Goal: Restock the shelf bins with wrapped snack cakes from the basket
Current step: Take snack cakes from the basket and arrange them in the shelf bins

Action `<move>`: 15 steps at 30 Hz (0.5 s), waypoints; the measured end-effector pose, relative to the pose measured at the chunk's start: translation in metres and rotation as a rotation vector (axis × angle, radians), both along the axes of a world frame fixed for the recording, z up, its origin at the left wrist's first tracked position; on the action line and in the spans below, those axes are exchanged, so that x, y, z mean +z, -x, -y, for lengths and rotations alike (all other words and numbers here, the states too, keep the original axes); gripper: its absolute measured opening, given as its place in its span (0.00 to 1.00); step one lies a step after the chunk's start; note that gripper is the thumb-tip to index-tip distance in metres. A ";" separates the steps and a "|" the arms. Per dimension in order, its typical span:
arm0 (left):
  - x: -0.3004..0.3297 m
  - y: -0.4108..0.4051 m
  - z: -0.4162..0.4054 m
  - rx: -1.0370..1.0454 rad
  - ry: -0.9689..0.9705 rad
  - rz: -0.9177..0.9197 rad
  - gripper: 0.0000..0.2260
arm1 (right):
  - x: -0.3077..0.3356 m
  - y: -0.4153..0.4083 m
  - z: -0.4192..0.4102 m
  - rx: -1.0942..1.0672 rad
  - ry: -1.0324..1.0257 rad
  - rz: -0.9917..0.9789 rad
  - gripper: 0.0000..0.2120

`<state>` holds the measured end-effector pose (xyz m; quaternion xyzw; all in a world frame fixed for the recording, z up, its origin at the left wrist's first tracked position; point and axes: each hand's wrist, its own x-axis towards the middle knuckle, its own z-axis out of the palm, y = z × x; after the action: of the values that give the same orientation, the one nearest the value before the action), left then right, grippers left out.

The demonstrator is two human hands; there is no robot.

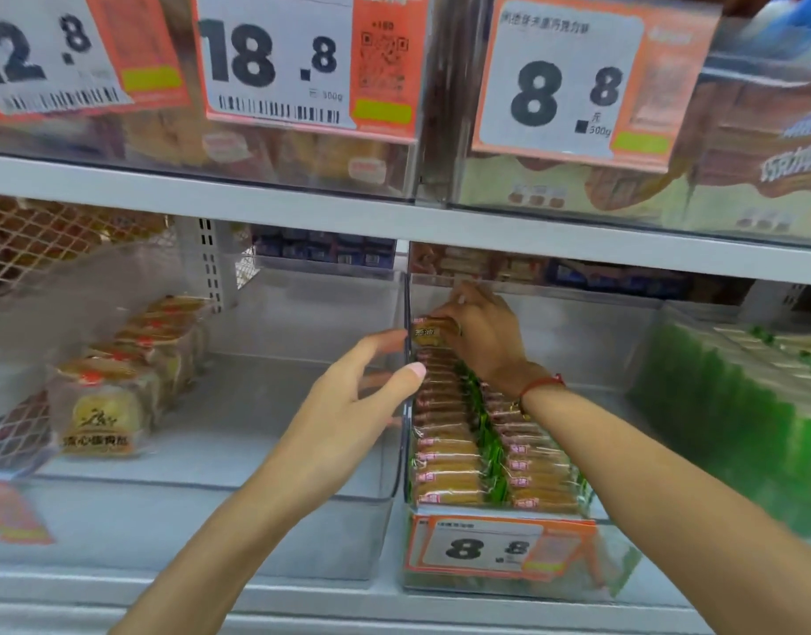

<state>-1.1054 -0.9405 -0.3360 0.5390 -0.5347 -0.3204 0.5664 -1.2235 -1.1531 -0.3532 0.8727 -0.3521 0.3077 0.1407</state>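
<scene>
Two bare hands at a clear plastic shelf bin (509, 584): right hand (479, 334) has fingers curled around one wrapped snack cake (429, 334), glossy film over a golden oblong, held upright at the back of the bin's left row. Left hand (348, 405) is relaxed, fingers straight, thumb tip against the bin's left wall, just left of the held cake. Below the right fingers run two packed rows of wrapped cakes (447, 451), green-wrapped packs between them; exact count unclear; one orange price tag (495, 547) fronts the bin.
</scene>
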 end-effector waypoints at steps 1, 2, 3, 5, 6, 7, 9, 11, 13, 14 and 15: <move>-0.001 0.000 0.000 0.003 0.000 0.005 0.16 | 0.000 -0.001 -0.001 -0.001 0.001 -0.010 0.10; -0.001 0.000 0.000 0.006 -0.002 0.014 0.16 | 0.000 -0.001 -0.001 0.003 -0.006 -0.016 0.10; -0.002 -0.001 0.001 0.007 -0.004 0.025 0.16 | -0.002 -0.001 -0.001 0.011 -0.006 -0.020 0.10; -0.003 -0.001 0.001 0.011 0.000 0.041 0.17 | -0.004 -0.001 -0.003 0.027 -0.013 -0.037 0.11; -0.003 -0.001 0.001 0.014 0.005 0.045 0.17 | -0.004 0.000 -0.003 0.028 -0.033 -0.050 0.12; -0.002 -0.001 0.001 0.019 0.009 0.049 0.16 | -0.003 -0.001 -0.004 0.025 -0.054 -0.062 0.13; -0.002 0.000 0.000 0.028 0.014 0.064 0.16 | 0.001 -0.001 -0.005 0.013 -0.100 -0.092 0.15; -0.001 0.000 0.000 0.040 0.016 0.094 0.16 | 0.007 0.000 -0.006 0.005 -0.161 -0.146 0.16; 0.000 0.000 0.000 0.057 0.021 0.119 0.16 | 0.016 0.003 -0.011 0.001 -0.219 -0.218 0.18; 0.001 0.001 -0.001 0.065 0.022 0.122 0.16 | 0.021 0.007 -0.016 0.000 -0.245 -0.244 0.19; 0.002 0.001 -0.003 0.070 0.019 0.124 0.16 | 0.027 0.010 -0.023 -0.003 -0.265 -0.258 0.21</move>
<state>-1.1065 -0.9379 -0.3342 0.5709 -0.5525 -0.2616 0.5481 -1.2340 -1.1306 -0.3261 0.9153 -0.3698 0.1440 0.0687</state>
